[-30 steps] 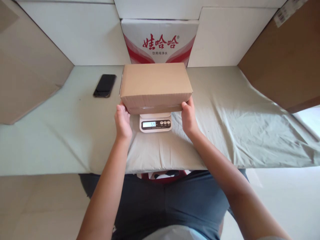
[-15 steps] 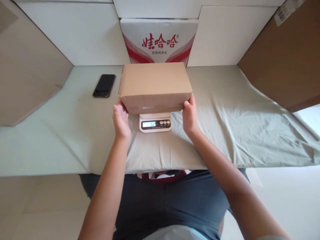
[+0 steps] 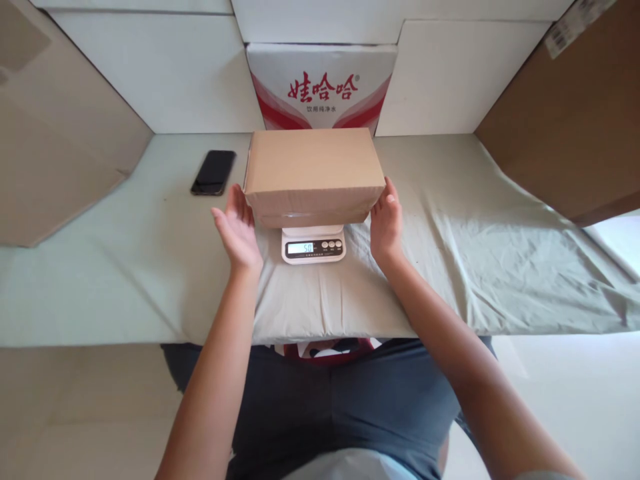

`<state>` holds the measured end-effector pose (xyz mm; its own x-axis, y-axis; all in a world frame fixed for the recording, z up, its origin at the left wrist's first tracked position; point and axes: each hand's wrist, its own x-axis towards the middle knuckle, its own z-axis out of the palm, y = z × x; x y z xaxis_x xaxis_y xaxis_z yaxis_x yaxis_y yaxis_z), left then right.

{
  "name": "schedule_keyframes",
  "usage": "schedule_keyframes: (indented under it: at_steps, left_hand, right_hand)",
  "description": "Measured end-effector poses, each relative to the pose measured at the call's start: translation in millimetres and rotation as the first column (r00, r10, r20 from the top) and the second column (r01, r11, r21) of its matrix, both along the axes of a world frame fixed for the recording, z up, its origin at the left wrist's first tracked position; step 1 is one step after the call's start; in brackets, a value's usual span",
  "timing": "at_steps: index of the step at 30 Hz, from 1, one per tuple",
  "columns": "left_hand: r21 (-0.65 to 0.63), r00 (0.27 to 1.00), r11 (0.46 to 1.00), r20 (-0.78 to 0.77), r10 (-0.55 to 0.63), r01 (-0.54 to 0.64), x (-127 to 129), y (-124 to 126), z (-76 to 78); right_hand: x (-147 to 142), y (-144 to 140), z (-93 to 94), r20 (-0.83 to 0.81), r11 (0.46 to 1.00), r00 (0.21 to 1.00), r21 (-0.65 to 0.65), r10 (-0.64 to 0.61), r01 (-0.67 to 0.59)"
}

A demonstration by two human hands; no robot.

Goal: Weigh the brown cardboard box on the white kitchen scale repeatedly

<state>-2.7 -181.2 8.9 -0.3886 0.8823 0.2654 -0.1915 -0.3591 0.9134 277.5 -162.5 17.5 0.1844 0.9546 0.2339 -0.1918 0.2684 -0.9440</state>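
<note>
A closed brown cardboard box (image 3: 315, 160) rests on a small white digital kitchen scale (image 3: 314, 259), covering most of its platform. The scale's lit display (image 3: 301, 248) appears to read 50. Beside the box's near left corner is my left hand (image 3: 239, 227), open, thumb spread outward and palm toward the carton. My right hand (image 3: 387, 223) is at the near right corner, its fingers stretched along the side and partly hidden by the box. Neither hand is wrapped around the box; whether the fingertips still touch it I cannot tell.
A black smartphone (image 3: 214, 172) lies left of the box on the pale green cloth (image 3: 450, 267) over the table. Behind stands a white carton with red lettering (image 3: 323, 87). Large brown cardboard panels (image 3: 65, 133) flank the left and right (image 3: 565, 127).
Both hands have loosened from the box's lower corners, the left thumb opening outward and the right hand shifting to the right. The box stays on the scale; its reading went from about 52 to 50.
</note>
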Motion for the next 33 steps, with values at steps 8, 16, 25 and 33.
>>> schedule_keyframes:
  at_steps: [8,16,25,33]
  left_hand:
    - [-0.052,0.998,0.998,0.058,0.031,-0.028,-8.3,16.0,-8.7]
    - [-0.077,0.990,0.997,0.138,0.027,-0.017,-4.5,24.0,-7.9]
    - [-0.108,0.980,0.994,0.197,0.020,0.001,-4.8,26.8,-7.4]
    - [-0.073,0.984,0.997,0.180,-0.002,0.015,-0.3,26.4,-13.3]
  right_hand:
    - [3.0,10.4,-8.5,-0.051,1.000,0.999,-0.025,0.000,-0.001]
    - [2.1,14.8,-8.8,-0.095,0.996,0.995,-0.088,-0.009,0.000]
    - [3.2,15.3,-5.8,-0.174,0.990,0.984,-0.140,-0.040,0.015]
    - [4.6,17.5,-11.4,-0.151,0.990,0.988,-0.140,-0.022,0.000]
